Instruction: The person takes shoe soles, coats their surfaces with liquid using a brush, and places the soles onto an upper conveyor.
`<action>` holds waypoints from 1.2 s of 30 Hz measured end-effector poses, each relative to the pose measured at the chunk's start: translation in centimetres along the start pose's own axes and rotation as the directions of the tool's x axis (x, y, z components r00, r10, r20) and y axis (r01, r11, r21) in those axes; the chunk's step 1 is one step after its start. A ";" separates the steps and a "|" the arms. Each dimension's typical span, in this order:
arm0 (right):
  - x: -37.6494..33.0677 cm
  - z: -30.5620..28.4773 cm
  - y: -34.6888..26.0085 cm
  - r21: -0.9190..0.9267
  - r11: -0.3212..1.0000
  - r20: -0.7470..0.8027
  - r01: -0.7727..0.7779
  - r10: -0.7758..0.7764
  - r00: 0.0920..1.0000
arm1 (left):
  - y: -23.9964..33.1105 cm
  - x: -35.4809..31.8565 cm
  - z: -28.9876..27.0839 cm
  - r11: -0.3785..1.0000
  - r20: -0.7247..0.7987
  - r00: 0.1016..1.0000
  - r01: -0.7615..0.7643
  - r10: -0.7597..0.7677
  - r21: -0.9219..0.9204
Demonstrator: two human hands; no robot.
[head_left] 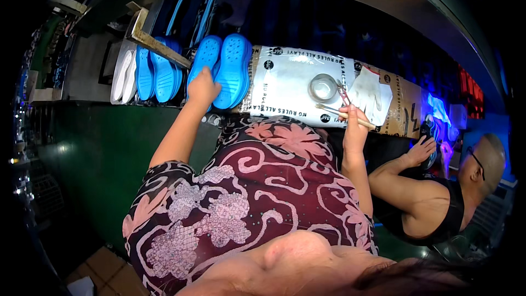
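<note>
My left hand is closed on the near end of a blue perforated shoe sole, its fingers partly hidden from view. Right beside it, touching or nearly so, lies another stack of blue soles. A thin wooden-handled brush is pinched in my right hand, bristle end pointing left. Just beyond the brush stands a small clear round bowl; what it contains is hard to make out. A slim reddish tool leans by the bowl's right side.
White gloves lie on the taped cardboard and white wrapping. More blue soles and white soles stand at left, beneath a metal bracket. A dark conveyor runs behind. A co-worker sits close at right, handling something.
</note>
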State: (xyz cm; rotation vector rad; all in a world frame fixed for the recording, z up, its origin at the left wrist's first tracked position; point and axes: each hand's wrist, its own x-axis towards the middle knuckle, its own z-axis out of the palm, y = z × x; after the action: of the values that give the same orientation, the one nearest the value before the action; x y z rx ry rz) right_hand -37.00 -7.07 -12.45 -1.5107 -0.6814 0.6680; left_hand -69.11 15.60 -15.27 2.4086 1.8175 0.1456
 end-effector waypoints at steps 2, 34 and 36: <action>0.0 0.6 0.0 -0.012 1.000 -0.004 -0.026 0.026 1.000 | -0.5 0.2 0.7 0.998 -0.109 0.992 -0.066 0.065 0.000; 1.1 3.4 -3.3 -0.150 0.855 0.305 0.496 -0.437 0.846 | 14.3 -4.3 -1.9 0.313 -0.074 0.947 -0.176 0.312 -0.933; 1.1 3.6 -2.7 -0.166 0.809 0.313 0.565 -0.500 0.808 | 14.8 -4.5 -2.2 0.306 -0.087 0.943 -0.190 0.321 -0.933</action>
State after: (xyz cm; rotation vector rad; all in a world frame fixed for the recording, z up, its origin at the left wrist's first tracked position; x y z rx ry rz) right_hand -39.03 -3.77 -9.90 -1.3689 -1.3792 0.3415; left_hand -56.64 7.32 -10.89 1.6853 0.7817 0.8198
